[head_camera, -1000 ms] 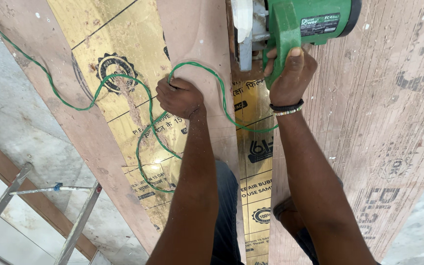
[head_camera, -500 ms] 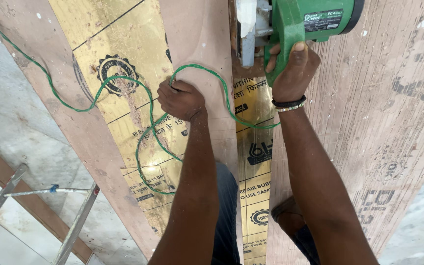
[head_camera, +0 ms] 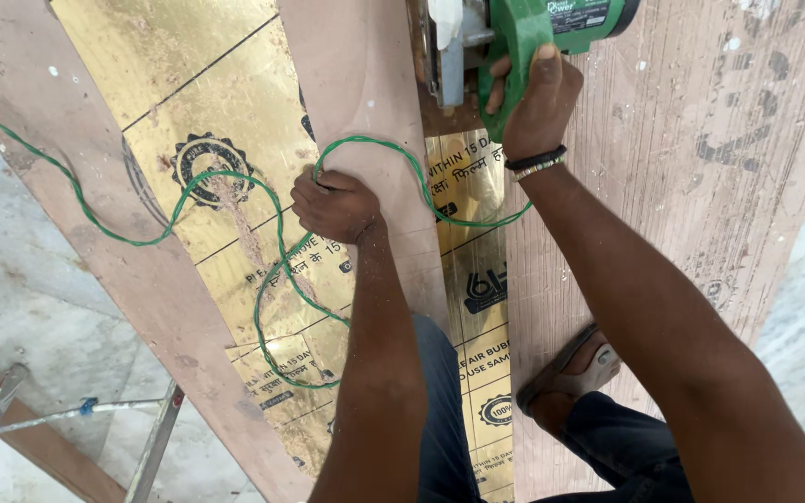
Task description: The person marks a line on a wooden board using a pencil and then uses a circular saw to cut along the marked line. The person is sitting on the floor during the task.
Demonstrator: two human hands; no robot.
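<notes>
My left hand is fisted, its grip pinching the green cord that loops over the gold-laminated board. Beside it lies a plywood strip. My right hand has its grip wrapped round the green power saw at the top.

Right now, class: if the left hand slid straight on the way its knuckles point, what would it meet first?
The left hand would probably meet the green cord looped just ahead of it, lying on the brown strip.
</notes>
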